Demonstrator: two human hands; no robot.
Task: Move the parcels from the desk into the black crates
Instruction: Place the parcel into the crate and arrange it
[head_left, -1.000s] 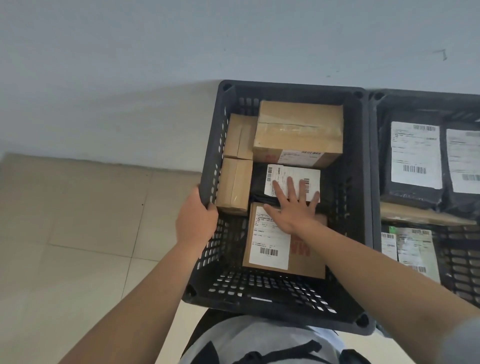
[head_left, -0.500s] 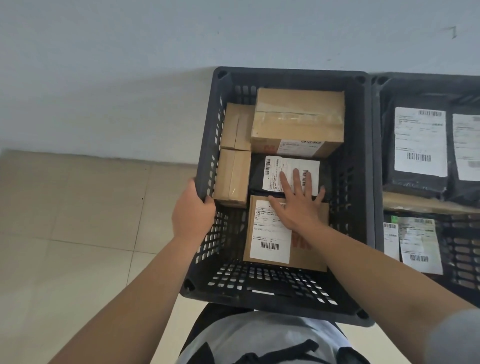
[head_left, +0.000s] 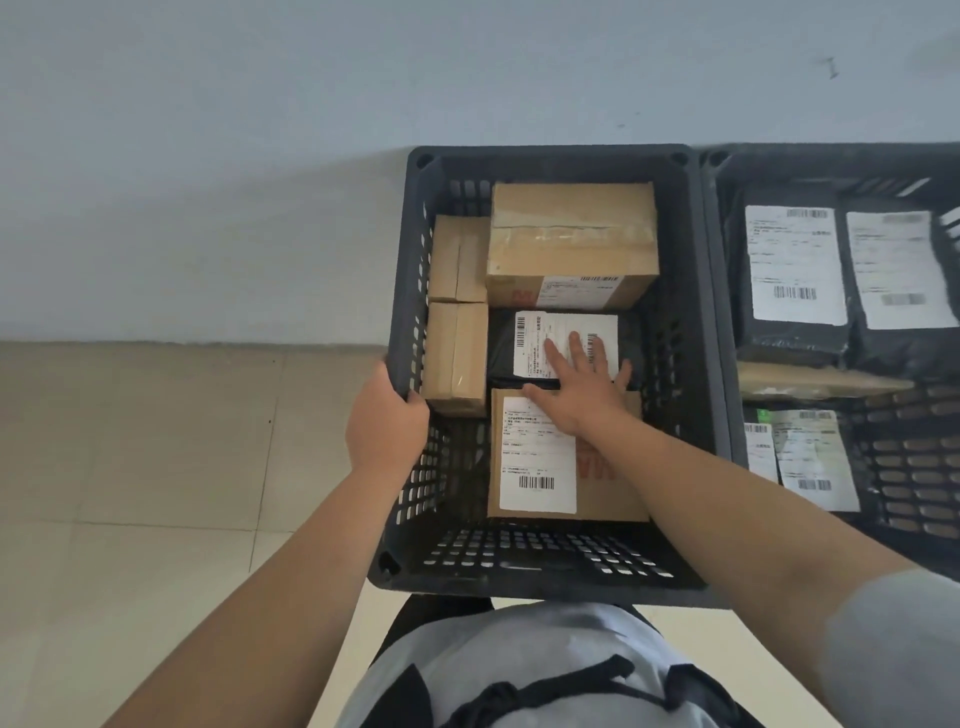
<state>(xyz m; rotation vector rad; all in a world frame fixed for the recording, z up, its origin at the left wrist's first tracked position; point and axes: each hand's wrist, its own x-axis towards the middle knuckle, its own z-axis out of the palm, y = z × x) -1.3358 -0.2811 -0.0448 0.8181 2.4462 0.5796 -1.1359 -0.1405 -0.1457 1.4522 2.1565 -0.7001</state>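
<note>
Crate (head_left: 410, 291) rim gripped by left hand (head_left: 385, 421); right hand (head_left: 582, 389) flat, fingers (head_left: 575, 349) straight on black parcel (head_left: 566, 347).

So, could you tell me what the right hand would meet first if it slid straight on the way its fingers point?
Probably the large brown cardboard box at the crate's far end, though its depth is unclear.

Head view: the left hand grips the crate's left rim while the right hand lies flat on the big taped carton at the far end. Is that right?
Not quite. In the head view the right hand lies flat on the black mailer bag with the white label, in the crate's middle, not on the big taped carton. The left hand does grip the left rim of the crate.
</note>
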